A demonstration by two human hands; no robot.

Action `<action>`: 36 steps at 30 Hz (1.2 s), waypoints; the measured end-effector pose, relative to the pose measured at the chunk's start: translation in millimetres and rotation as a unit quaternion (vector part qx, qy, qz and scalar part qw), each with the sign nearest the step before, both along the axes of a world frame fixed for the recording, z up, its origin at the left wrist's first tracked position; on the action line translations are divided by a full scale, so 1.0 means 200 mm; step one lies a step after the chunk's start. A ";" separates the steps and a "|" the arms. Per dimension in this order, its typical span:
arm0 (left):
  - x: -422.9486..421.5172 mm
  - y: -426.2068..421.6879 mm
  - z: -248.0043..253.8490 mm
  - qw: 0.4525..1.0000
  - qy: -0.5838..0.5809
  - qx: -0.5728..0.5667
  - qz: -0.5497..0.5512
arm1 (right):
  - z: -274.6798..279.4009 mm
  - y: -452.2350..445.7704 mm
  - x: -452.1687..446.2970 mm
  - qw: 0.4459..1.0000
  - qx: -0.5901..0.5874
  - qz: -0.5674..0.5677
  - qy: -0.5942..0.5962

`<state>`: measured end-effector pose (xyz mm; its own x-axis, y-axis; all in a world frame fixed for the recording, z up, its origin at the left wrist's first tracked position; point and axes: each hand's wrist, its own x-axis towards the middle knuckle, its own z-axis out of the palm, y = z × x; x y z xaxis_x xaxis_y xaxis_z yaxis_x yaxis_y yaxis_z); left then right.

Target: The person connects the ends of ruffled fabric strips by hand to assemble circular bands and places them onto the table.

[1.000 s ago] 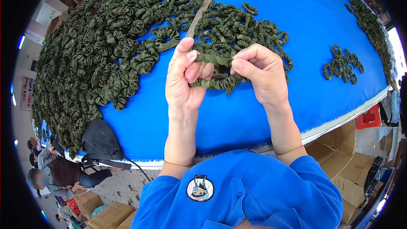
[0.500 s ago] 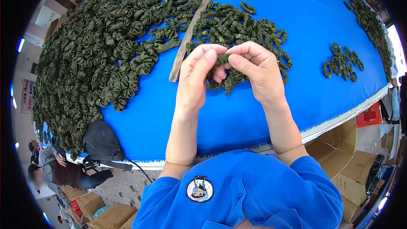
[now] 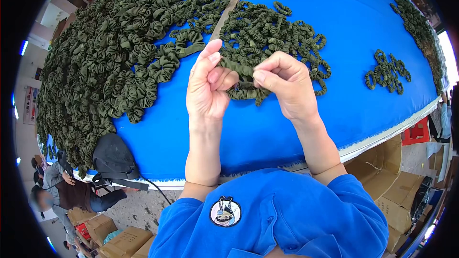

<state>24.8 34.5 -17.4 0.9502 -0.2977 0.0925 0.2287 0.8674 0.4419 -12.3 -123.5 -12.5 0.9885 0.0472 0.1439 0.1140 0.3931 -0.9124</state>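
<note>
A dark green scrunchie (image 3: 238, 68) is stretched between my two hands, above the blue cloth. My left hand (image 3: 205, 86) is closed on its left side, fingers curled and the thumb raised. At its right end, my right hand (image 3: 289, 86) pinches the fabric between thumb and fingertips. Directly behind my hands lies a pile of thin green scrunchies (image 3: 267, 31), partly hidden by my fingers. The held one blends into that pile, so its exact outline is hard to make out.
A wooden stick (image 3: 232, 5) separates this pile from a large heap of fuller scrunchies (image 3: 110, 52) at left. A small cluster (image 3: 387, 71) lies at right. A black bag (image 3: 114, 157) sits on the table's left edge. Cardboard boxes (image 3: 399, 196) stand below; a person (image 3: 71, 186) sits at lower left.
My hands have moved apart, pulling the scrunchie wider between them. My left hand has shifted left and turned its palm more into view; my right hand has moved only slightly.
</note>
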 end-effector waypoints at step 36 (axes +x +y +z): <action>-0.06 -0.09 0.02 0.993 0.030 0.073 0.090 | 0.01 -0.01 0.02 1.000 0.018 -0.009 -0.011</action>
<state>13.4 16.2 -13.6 0.9917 -0.1287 0.0023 0.1057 0.8245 0.5559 -8.1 -125.9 -11.5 0.9856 0.0244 0.1676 0.1416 0.4241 -0.8945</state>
